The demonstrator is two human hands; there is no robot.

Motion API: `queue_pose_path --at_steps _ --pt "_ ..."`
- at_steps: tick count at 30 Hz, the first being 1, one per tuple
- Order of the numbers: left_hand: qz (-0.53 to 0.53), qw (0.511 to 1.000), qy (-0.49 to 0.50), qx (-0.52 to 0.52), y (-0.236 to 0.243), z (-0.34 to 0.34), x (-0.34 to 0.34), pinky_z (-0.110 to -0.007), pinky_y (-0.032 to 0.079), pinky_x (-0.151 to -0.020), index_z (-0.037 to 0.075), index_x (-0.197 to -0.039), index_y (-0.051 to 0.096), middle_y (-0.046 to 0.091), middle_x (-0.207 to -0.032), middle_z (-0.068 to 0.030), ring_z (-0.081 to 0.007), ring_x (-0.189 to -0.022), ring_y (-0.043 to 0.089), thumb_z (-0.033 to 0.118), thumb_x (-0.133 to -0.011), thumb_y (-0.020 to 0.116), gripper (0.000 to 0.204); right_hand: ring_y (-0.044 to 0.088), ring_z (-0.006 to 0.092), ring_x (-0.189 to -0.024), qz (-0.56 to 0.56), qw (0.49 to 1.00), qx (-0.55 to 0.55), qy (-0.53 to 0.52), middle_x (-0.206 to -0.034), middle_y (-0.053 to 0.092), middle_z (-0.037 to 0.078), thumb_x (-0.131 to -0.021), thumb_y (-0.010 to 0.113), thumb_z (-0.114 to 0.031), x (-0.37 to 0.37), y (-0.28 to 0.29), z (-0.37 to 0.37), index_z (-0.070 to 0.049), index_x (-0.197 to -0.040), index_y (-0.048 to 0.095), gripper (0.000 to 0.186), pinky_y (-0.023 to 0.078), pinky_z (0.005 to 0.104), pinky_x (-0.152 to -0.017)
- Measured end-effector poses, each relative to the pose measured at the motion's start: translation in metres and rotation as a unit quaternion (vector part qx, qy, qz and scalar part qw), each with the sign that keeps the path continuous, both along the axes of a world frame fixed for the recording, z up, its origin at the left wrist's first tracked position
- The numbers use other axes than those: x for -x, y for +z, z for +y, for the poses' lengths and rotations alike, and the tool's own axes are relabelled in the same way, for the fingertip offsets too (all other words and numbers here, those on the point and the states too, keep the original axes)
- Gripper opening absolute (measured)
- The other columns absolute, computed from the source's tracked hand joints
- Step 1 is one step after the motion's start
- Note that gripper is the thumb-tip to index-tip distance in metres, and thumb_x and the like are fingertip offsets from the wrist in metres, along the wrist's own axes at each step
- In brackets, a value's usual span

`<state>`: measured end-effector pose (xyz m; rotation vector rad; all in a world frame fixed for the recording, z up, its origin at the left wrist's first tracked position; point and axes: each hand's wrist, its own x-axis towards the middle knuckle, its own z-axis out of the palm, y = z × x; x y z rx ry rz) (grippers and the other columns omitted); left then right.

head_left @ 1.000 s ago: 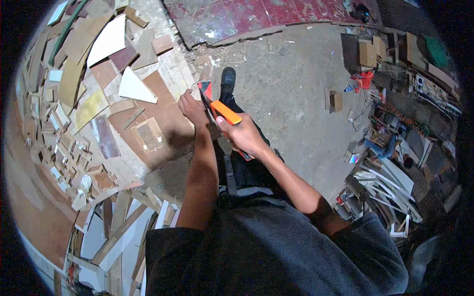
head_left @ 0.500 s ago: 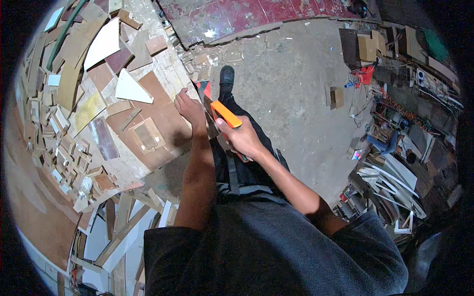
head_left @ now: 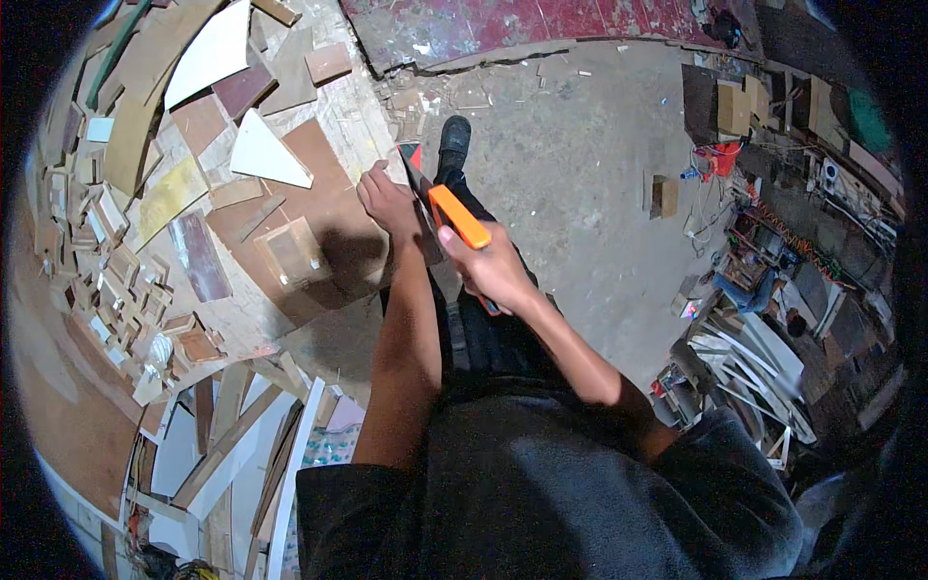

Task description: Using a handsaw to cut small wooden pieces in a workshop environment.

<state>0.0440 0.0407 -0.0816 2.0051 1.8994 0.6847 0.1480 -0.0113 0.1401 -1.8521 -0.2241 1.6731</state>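
My right hand [head_left: 495, 263] is wrapped round the orange handle [head_left: 459, 217] of what looks like a handsaw. Its dark, narrow blade [head_left: 418, 182] runs away from me along the right edge of the worktable, beside my left hand. A small red and black patch shows near the far end of the blade. My left hand [head_left: 390, 198] lies on the table's edge with its fingers partly stretched out, just left of the blade. Beneath and beside it is a brown panel [head_left: 333, 198]. Whatever the blade touches is hidden between my hands.
A white triangular offcut [head_left: 269, 153] and a small wooden frame piece [head_left: 290, 253] lie on the table. Many wood scraps are heaped farther left. Boards [head_left: 227, 464] lean at the lower left. My shoe [head_left: 454, 140] stands on concrete floor [head_left: 570, 184]; cables and scrap pile up at right.
The whole view has shifted slightly, so the table and both hands sit a little farther right. My right hand keeps the orange handle, and my left hand stays at the table's edge.
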Motion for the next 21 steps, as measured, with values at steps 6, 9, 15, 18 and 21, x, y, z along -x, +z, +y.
queue_pose_path --at_steps 6,9,15,18,21 --pt "-0.007 1.0 -0.007 -0.018 0.006 0.001 -0.005 -0.045 0.044 -0.081 0.006 -0.103 0.058 0.056 -0.093 -0.014 -0.0349 -0.091 0.054 -0.005 -0.076 0.051 0.031 0.044 0.0066 -0.045 0.059 0.997 0.011 -0.05 -0.054 0.047 -0.003 -0.098 0.06 -0.03 0.005 0.017 -0.027 -0.003 -0.076 0.055 0.035 0.035 0.0273 -0.042" --pt "0.0 1.0 -0.004 0.001 0.005 0.0 -0.006 -0.045 0.044 -0.083 0.005 -0.104 0.058 0.056 -0.094 -0.0135 -0.0343 -0.092 0.054 -0.006 -0.075 0.052 0.032 0.042 0.0061 -0.044 0.028 0.999 -0.019 -0.027 -0.054 0.046 -0.003 -0.098 0.059 -0.031 0.01 0.013 -0.026 -0.004 -0.077 0.055 0.034 0.033 0.0263 -0.041" --pt "-0.028 1.0 -0.007 -0.003 0.012 -0.002 -0.009 -0.047 0.043 -0.084 0.005 -0.105 0.057 0.056 -0.095 -0.0145 -0.0365 -0.094 0.054 -0.007 -0.075 0.051 0.033 0.041 0.009 -0.035 0.075 0.994 0.025 -0.075 -0.051 0.046 0.0 -0.098 0.058 -0.031 -0.018 0.017 -0.011 -0.004 -0.077 0.053 0.035 0.031 0.0279 -0.034" --pt "-0.021 1.0 -0.014 0.006 0.015 -0.002 -0.007 -0.048 0.042 -0.085 0.004 -0.106 0.056 0.056 -0.095 -0.0151 -0.0379 -0.095 0.053 -0.007 -0.075 0.051 0.033 0.039 0.009 -0.037 0.098 0.992 0.008 -0.073 -0.05 0.043 0.0 -0.099 0.057 -0.032 -0.029 0.011 -0.015 -0.004 -0.077 0.053 0.036 0.032 0.0282 -0.035" --pt "-0.025 1.0 -0.008 0.003 0.013 0.001 -0.005 -0.048 0.042 -0.084 0.004 -0.105 0.056 0.056 -0.096 -0.0158 -0.0386 -0.095 0.053 -0.007 -0.075 0.051 0.032 0.04 0.0086 -0.041 0.099 0.994 -0.002 -0.052 -0.055 0.046 0.0 -0.098 0.06 -0.034 -0.033 0.018 -0.012 -0.006 -0.078 0.052 0.035 0.031 0.0279 -0.038"
